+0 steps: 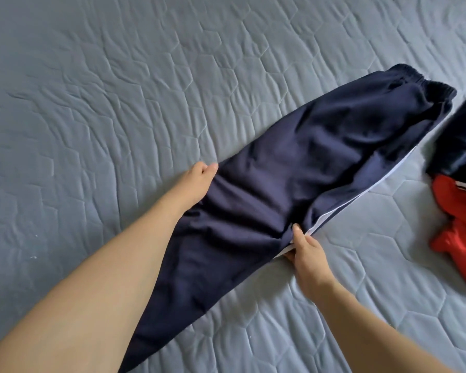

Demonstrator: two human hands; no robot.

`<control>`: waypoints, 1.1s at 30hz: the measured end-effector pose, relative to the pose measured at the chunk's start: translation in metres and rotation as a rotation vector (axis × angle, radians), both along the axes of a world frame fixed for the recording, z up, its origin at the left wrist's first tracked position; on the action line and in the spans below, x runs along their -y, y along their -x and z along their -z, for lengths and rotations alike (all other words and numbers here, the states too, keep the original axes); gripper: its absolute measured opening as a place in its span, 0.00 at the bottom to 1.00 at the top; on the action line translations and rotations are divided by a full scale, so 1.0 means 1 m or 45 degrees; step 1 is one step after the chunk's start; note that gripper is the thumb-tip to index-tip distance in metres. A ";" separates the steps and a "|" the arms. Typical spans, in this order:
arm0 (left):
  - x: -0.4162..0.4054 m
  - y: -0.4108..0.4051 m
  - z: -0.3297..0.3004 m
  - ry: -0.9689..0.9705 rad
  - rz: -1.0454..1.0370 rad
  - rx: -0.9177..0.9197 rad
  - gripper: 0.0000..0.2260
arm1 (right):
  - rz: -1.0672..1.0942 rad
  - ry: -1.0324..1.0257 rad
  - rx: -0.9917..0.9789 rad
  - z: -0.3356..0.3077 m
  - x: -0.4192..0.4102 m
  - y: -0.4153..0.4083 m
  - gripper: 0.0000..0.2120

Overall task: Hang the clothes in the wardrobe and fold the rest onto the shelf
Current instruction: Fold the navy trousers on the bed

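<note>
Navy track trousers with a white side stripe lie stretched diagonally across the grey quilted bed, elastic waistband at the upper right, legs running to the bottom left under my arm. My left hand pinches the trousers' left edge at mid-length. My right hand grips the right edge at the white stripe, thumb on top of the fabric. The wardrobe and shelf are out of view.
A heap of red and dark navy clothes lies at the right edge of the bed, close to the waistband. The quilt spreads wide to the left and behind the trousers.
</note>
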State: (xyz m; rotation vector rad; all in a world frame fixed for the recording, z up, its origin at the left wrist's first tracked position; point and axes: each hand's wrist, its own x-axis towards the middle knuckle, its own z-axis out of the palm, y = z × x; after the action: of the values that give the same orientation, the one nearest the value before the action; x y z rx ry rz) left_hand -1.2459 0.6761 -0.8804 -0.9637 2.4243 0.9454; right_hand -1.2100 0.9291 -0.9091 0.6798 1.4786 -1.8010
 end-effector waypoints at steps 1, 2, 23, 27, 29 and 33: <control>-0.002 -0.003 0.002 -0.065 -0.020 0.046 0.17 | -0.047 -0.001 -0.039 0.000 -0.001 -0.001 0.15; -0.004 -0.008 0.004 -0.033 0.032 0.078 0.16 | -0.104 -0.013 -0.073 0.003 -0.003 -0.005 0.15; 0.005 -0.079 -0.008 0.360 0.109 0.152 0.17 | 0.019 -0.398 -0.014 -0.004 0.003 -0.030 0.14; 0.016 -0.060 -0.004 0.337 0.018 0.178 0.16 | 0.133 -0.470 0.035 0.002 0.011 -0.028 0.14; 0.013 -0.060 0.001 0.269 0.036 0.147 0.16 | 0.156 -0.330 -0.007 0.000 0.017 -0.034 0.09; 0.007 -0.085 0.006 0.336 0.012 0.101 0.18 | -0.077 -0.386 -0.103 0.000 0.036 -0.051 0.07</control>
State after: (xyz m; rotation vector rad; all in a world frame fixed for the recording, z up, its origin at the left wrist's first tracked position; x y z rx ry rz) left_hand -1.1606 0.6693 -0.8865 -1.0547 2.5250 0.5809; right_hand -1.1590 0.8934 -0.9093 0.7065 1.8295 -1.5903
